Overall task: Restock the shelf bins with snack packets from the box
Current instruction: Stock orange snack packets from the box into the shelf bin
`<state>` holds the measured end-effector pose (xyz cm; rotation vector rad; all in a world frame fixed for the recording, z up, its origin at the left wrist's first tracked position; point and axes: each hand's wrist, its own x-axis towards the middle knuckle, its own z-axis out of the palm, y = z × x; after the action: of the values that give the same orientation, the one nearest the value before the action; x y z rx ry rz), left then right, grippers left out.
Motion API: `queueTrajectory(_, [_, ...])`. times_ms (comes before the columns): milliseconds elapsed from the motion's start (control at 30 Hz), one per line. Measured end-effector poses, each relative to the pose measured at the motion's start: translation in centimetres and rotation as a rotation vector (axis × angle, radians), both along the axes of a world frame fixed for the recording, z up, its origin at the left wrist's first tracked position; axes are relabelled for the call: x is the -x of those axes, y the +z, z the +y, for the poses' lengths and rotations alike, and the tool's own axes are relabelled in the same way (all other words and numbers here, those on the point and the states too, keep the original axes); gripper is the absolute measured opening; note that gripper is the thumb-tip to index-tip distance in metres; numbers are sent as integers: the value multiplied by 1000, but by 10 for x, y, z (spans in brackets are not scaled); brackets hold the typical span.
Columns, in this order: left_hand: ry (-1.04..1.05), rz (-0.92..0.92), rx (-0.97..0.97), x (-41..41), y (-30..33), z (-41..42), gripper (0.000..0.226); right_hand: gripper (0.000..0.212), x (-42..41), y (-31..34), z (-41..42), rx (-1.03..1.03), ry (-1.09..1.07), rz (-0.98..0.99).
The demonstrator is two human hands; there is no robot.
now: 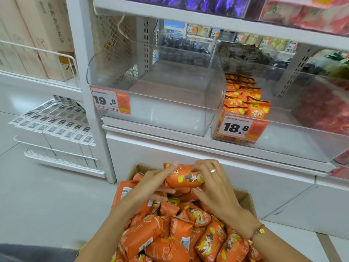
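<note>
Above the open cardboard box (243, 197), heaped with glossy, crinkled orange snack packets (175, 233), the left hand (156, 178) curls its fingers around one end of a plump, pillow-shaped orange packet (184, 176). The right hand (211, 184), wearing a thin ring, pinches the other end. Higher up, a clear, smooth-walled plastic bin (156, 103) sits on the white shelf (188, 142), beside a bin of similar orange packets (243, 99).
</note>
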<state>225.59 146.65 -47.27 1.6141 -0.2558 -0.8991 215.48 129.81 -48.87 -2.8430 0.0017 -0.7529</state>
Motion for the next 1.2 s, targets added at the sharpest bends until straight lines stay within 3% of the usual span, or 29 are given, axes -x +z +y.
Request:
queueTrajectory(100, [12,23,35,-2,-2,-2,37,58,-2,5,2,5,31,-14])
queueTrajectory(200, [155,-29,-5,-12,-5,7,35,56,-8,10,6,-93,23,156])
queueTrajectory(267, [242,-43,-4,-19,-7,19,40,57,-10,8,8,-282,-45,392])
queueTrajectory(367, [380,-62,3,-25,-8,35,59,41,-10,5,11,-601,-48,899])
queueTrajectory(467, [446,-105,19,-30,-6,46,56,43,-6,1,18,-544,104,1164])
queueTrajectory(567, [404,-112,15,-31,-8,48,50,55,-2,-9,21,-358,98,1139])
queueTrajectory(733, [357,-11,61,-29,-15,46,37,40,6,-14,12,-402,17,1082])
queueTrajectory(867, [336,23,117,-33,-17,46,68,19,12,18,-14,-651,-94,715])
queueTrajectory(1000, [296,19,120,-28,-15,34,88,16,16,62,-21,-926,-278,237])
queueTrajectory(1100, [185,4,96,-13,-3,13,77,21,13,77,-14,-1050,-352,85])
queueTrajectory(1200, [137,-47,21,3,6,-9,57,25,8,76,-10,-1040,-413,123])
